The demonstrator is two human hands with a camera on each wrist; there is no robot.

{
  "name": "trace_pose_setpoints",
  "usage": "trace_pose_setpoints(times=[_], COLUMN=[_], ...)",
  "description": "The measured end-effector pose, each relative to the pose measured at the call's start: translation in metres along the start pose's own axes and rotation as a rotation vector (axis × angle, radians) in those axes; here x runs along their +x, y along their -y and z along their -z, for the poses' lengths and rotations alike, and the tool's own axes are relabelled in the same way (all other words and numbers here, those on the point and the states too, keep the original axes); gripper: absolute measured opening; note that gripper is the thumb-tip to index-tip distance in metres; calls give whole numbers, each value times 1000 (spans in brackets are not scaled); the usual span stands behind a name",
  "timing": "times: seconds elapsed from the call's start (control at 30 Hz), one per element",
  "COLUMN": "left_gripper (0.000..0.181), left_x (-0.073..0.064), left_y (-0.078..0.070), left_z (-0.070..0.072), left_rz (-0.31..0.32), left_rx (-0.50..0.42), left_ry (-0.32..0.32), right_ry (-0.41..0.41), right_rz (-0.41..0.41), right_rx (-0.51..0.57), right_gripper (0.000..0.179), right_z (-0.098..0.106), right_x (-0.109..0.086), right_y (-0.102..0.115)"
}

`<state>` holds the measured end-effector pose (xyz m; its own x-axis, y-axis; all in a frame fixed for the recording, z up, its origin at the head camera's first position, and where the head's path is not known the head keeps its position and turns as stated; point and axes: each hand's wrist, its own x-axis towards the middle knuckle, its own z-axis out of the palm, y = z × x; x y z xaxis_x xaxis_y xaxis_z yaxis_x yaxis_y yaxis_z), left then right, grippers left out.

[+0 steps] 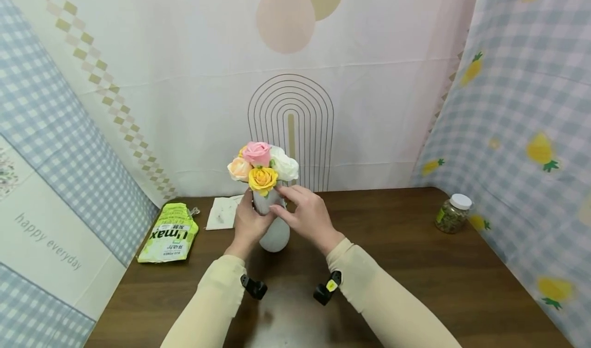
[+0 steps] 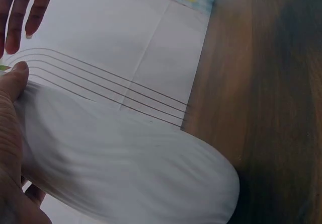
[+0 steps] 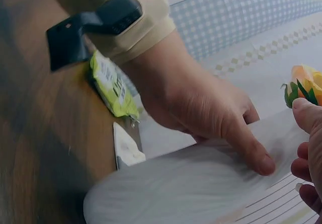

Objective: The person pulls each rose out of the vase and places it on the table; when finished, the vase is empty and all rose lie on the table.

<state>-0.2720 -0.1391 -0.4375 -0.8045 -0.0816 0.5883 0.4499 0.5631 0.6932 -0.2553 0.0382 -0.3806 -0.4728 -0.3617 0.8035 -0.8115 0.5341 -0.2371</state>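
Observation:
A white vase (image 1: 275,235) with a rounded lower body holds a bunch of artificial roses. A yellow rose (image 1: 262,179) faces front, a pink rose (image 1: 256,153) sits above it, a peach rose (image 1: 239,169) is on the left and a white rose (image 1: 285,164) on the right. My left hand (image 1: 251,222) grips the vase's neck, thumb along its side, as the right wrist view also shows. Beside the rim, my right hand (image 1: 307,212) has its thumb and fingers spread apart, fingertips right at the base of the blooms. The flower stems are hidden inside the vase.
On the left of the brown table (image 1: 388,281) lies a green and white bag (image 1: 170,235). Behind the hands is a white paper (image 1: 222,213) with dark marks. A jar (image 1: 453,214) with a white lid stands at the right. Patterned cloths hang around the table.

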Motion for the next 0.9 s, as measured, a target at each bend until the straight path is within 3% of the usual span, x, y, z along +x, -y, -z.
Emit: trace_pose_setpoints(times=[0.17, 0.37, 0.53, 0.67, 0.9], left_gripper=[67, 66, 71, 76, 81], left_x=[-6, -13, -27, -39, -50], left_y=[3, 9, 17, 23, 28], left_z=[-3, -9, -21, -31, -35], left_rz=[-68, -176, -202, -214, -224], left_rx=[-54, -100, -73, -31, -23], left_ry=[-63, -213, -316, -355, -406], right_ry=[-25, -31, 1, 6, -99], right_rz=[-53, -83, -142, -196, -239], right_rx=[30, 56, 50, 64, 93], right_gripper=[35, 25, 20, 20, 8], right_z=[-6, -11, -15, -18, -24], right_x=[1, 8, 11, 14, 19], right_y=[0, -1, -2, 0, 6])
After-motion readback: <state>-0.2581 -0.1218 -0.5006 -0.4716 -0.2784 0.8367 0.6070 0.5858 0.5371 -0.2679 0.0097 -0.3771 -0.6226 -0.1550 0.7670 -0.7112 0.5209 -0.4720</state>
